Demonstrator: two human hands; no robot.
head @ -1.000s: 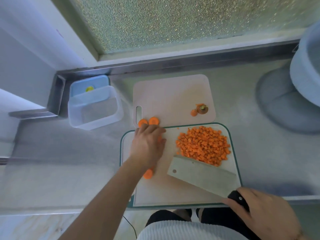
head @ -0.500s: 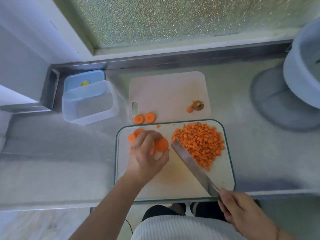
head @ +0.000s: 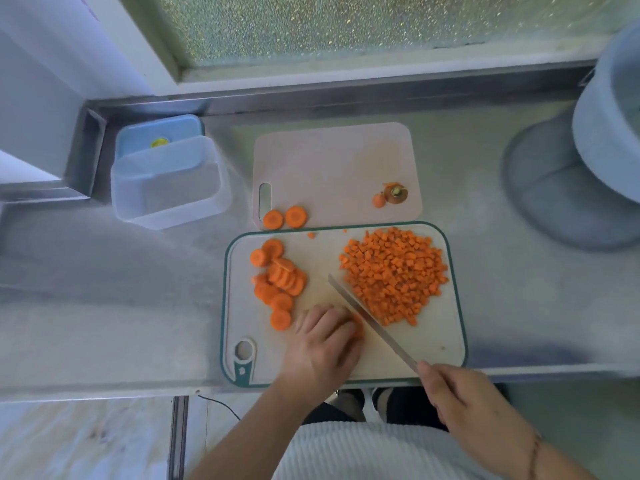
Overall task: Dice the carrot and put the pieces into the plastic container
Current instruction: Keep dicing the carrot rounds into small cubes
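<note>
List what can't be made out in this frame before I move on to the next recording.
- Carrot slices under the left hand: head view, curled fingers cover all but an orange edge; the count is unclear.
- Knife handle: hidden inside the right hand.
- Grey vessel at right: cut off by the frame edge, contents unseen.
- Plastic container: translucent walls and glare; it looks empty, uncertain.
- Yellow spot on the blue lid: too small to identify.
</note>
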